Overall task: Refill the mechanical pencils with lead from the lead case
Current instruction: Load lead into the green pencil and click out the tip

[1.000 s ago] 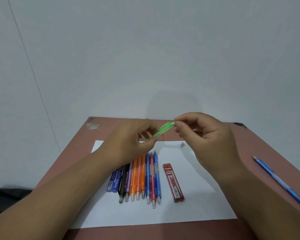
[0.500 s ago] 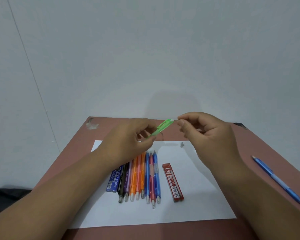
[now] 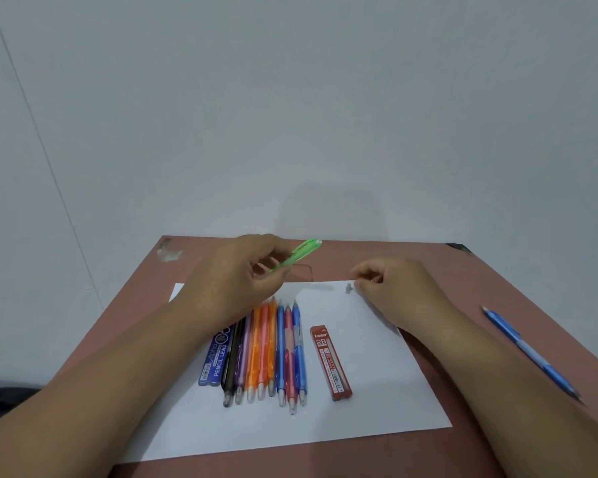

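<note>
Two lead cases lie on the white paper sheet (image 3: 377,391): a red lead case (image 3: 331,362) printed "Faster 2B" and a blue lead case (image 3: 214,357) reading "PENCIL LEAD". Eight translucent plastic pencils (image 3: 266,350) lie in a row between them. Left hand (image 3: 235,281) fingers curl around a green mechanical pencil (image 3: 296,255), held tilted above the reddish worktop (image 3: 497,288). Right hand (image 3: 394,288) fingers pinch together beside a small grey cap (image 3: 348,288); contents indiscernible. One blue pencil (image 3: 529,350) lies apart, right.

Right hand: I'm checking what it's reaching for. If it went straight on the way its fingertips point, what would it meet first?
Probably the small grey cap on the white paper, just left of the right hand; they look almost touching, though depth is unclear.
</note>
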The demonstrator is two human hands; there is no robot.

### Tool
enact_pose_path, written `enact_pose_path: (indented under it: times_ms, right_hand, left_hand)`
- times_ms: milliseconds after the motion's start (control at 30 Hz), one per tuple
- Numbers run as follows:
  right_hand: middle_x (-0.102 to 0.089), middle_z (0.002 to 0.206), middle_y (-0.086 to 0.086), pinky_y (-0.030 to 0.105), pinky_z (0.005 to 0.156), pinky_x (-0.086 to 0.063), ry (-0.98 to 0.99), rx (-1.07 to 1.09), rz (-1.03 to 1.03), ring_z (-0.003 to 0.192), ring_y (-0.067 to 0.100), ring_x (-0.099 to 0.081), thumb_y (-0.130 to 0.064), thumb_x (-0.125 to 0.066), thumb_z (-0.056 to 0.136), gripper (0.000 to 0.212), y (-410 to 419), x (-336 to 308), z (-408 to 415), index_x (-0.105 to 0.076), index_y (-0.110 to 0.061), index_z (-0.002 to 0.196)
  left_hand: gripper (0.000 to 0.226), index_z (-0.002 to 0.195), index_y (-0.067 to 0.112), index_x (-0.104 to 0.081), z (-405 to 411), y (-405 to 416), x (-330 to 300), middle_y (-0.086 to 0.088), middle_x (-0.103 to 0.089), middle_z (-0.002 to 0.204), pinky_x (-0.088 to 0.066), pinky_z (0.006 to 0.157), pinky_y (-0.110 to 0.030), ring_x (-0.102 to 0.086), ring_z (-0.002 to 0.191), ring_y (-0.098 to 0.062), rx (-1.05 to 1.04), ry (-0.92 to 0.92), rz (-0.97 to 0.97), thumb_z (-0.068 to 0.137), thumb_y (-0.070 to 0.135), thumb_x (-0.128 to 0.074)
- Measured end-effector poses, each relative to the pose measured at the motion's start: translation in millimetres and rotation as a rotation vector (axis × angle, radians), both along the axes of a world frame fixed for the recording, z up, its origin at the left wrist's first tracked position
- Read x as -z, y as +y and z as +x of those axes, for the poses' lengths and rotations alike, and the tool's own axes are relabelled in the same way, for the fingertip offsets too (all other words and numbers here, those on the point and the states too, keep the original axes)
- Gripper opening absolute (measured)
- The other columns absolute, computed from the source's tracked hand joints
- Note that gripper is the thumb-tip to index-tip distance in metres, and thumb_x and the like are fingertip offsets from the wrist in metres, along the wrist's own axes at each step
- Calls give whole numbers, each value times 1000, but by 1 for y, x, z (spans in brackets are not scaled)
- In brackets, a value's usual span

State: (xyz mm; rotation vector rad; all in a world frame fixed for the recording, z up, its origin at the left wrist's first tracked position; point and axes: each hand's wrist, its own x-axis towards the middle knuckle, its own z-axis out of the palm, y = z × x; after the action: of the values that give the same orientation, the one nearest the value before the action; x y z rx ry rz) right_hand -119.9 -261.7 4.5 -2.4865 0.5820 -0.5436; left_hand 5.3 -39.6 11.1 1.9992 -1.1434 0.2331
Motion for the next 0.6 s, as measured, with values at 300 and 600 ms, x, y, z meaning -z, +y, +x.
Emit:
enact_pose_path:
  times_ms: [300, 600]
  right_hand:
    - [-70, 94, -17, 7, 63, -40, 82, -39, -65, 77, -1, -59, -17, -61, 97, 23, -4, 7, 7, -80, -28, 92]
    - [-63, 77, -21, 19, 63, -47, 69, -22, -93, 72, 6, -62, -18, -64, 96, 20, 0, 6, 8, -78, -25, 84]
  left_hand:
    - [17, 103, 38, -65, 1, 1, 1, 25, -67, 97, -58, 87, -27, -66, 96, 3, 35, 0, -41, 88, 36, -70]
    - [19, 107, 31, -67, 1, 0, 3, 21, -70, 93, -60, 82, -26, -67, 90, 5, 53, 56, -34, 89, 28, -73]
